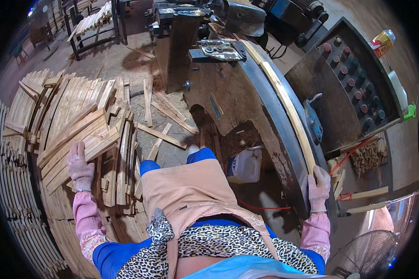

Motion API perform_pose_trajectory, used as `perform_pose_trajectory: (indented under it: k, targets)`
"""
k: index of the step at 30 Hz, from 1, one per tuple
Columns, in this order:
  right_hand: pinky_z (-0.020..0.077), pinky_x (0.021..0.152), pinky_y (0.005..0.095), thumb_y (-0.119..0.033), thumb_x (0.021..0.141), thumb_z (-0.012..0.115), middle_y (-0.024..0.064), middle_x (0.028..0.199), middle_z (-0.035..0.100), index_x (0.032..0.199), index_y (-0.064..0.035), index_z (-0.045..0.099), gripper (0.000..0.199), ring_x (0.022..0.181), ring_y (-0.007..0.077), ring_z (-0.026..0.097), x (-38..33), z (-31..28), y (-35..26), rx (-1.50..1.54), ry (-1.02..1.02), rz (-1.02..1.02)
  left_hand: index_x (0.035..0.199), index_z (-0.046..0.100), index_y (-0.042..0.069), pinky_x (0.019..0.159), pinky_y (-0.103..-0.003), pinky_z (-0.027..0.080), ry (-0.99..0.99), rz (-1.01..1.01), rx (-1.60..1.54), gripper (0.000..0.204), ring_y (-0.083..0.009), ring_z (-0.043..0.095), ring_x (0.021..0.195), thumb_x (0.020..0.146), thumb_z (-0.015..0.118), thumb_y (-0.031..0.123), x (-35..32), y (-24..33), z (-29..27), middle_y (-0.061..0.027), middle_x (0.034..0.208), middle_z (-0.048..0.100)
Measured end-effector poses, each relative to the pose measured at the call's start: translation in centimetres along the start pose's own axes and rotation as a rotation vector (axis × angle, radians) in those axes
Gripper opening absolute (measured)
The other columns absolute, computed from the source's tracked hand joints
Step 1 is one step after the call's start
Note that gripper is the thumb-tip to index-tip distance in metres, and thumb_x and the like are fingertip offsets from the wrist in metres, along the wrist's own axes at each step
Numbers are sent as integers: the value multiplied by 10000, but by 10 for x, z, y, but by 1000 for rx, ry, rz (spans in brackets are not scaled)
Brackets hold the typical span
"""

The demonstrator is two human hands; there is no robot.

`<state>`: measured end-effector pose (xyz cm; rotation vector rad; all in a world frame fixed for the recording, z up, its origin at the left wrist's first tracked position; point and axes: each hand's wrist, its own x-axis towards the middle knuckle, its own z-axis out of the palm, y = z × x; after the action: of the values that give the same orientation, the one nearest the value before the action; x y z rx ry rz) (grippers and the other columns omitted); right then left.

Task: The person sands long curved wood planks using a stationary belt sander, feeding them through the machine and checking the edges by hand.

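We feed a wooden strip (288,109) into the machine (246,93) with our right hand (319,182) gripping its near end, while our left hand (80,166) (fingers apparently flat) rests on the slat pile (88,135) beside it, ready to close on one next.

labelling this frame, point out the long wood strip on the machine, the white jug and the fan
long wood strip (288,109), head view, middle of its length
white jug (245,166), head view, its side
fan (365,253), head view, wire guard
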<state>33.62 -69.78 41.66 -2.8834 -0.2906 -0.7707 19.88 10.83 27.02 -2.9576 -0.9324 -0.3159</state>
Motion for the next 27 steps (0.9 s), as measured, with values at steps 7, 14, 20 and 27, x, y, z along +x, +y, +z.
perform_pose_trajectory:
  k: [7,14,20,27]
  targets:
    - [540,866,442,-157,858,748,114,1056,687,1111,-180,744,254,989,325,653,123,79,-25,-45,0,-80,1412,561,78,965,-469,531,293,313,-167,756,-390,643,1135,681,749,67,27,18,-76,-207,1269,650]
    - [528,884,467,-215,910,709,124,1071,659,1053,-218,736,146,1025,352,637,210,139,-59,-134,-89,-52,1368,633,122,877,-313,538,478,-10,-478,486,-215,705,1004,929,717,312,118,58,-225,-94,1141,740]
    - [534,893,478,-359,922,672,160,1129,659,1111,-190,748,264,1060,379,638,297,200,-119,-213,-146,-30,1184,630,16,783,-385,585,456,281,-1432,410,-217,667,828,919,694,322,169,67,-275,-107,940,690]
    - [442,1122,418,-224,811,836,210,1398,574,1465,-64,535,737,1296,335,576,174,93,-337,835,-302,-735,986,597,19,686,-452,605,145,-38,-2523,205,-280,654,726,942,630,217,194,227,-218,-123,813,639]
